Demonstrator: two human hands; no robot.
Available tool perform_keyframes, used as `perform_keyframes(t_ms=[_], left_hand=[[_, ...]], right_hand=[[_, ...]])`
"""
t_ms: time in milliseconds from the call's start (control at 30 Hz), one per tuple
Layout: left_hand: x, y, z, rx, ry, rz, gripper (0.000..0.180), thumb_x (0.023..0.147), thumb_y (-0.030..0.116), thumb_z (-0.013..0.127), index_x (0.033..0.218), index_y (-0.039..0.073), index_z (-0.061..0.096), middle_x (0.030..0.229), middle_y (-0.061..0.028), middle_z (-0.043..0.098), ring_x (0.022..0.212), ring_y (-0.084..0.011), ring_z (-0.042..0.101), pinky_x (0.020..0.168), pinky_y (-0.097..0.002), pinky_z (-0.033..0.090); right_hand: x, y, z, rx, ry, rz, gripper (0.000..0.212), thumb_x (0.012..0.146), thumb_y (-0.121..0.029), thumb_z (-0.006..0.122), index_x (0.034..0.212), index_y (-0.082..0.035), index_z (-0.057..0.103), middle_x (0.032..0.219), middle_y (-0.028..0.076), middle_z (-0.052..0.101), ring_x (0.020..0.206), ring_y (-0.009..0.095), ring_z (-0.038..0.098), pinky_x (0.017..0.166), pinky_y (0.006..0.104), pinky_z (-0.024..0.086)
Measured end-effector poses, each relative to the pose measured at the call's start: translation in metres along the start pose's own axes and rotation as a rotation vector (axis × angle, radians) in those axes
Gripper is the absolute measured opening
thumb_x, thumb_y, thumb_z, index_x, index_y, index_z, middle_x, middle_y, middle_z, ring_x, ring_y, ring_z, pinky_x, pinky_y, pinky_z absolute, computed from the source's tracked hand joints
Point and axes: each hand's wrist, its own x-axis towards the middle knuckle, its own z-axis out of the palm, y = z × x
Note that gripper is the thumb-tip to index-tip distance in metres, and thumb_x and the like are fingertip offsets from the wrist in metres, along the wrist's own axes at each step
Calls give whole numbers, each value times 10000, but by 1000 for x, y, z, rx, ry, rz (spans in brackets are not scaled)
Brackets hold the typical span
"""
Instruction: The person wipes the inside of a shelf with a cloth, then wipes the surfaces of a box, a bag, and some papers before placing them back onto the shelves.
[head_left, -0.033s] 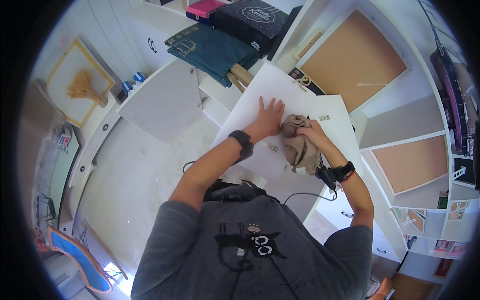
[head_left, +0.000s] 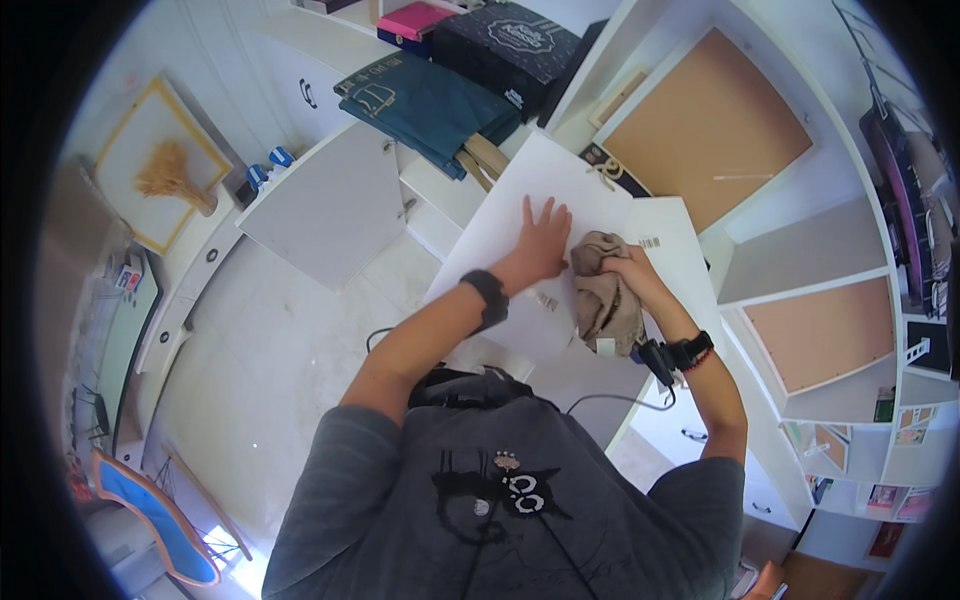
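My left hand [head_left: 543, 240] lies flat with fingers spread on a large white panel [head_left: 500, 235]. The panel shows a fold line and small barcode labels. Bunched in my right hand [head_left: 637, 277] is a beige-brown cloth [head_left: 610, 310] with a small white tag at its lower end. The cloth rests against the panel, just right of my left hand. My right thumb presses on it, while its other fingers are largely hidden.
A dark green bag [head_left: 425, 105] with beige handles and a black box [head_left: 500, 45] lie beyond the panel. An open grey cabinet door [head_left: 320, 205] stands out on the left. White shelving [head_left: 810, 260] rises on the right. A thin cable [head_left: 620, 398] hangs near my right wrist.
My right hand and the cloth have shifted slightly to the right and toward me. My left hand stays spread on the panel.
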Motion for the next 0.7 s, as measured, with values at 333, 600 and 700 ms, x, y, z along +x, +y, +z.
perform_keyframes(t_ms=[333,600,700], left_hand=[[-21,69,2,-181,-181,76,650,738,451,586,1122,-64,490,1141,-241,474,1174,-391,340,997,-559,173],[-31,70,21,-32,49,11,851,718,576,531,1183,-127,413,1270,-262,369,1209,-396,299,995,-412,236],[-33,74,19,47,53,-10,866,724,588,509,1201,-126,398,1265,-259,372,1216,-394,290,996,-417,233]], right_hand=[[150,31,-46,119,450,49,411,682,-200,574,1012,45,569,970,192,604,882,299,592,782,347,465],[180,-40,28,-705,531,-283,428,640,-279,610,1001,-47,598,963,218,598,934,372,555,839,410,425],[166,-39,27,-662,393,-437,399,655,-252,610,999,-49,597,952,224,595,926,365,560,824,407,430]])
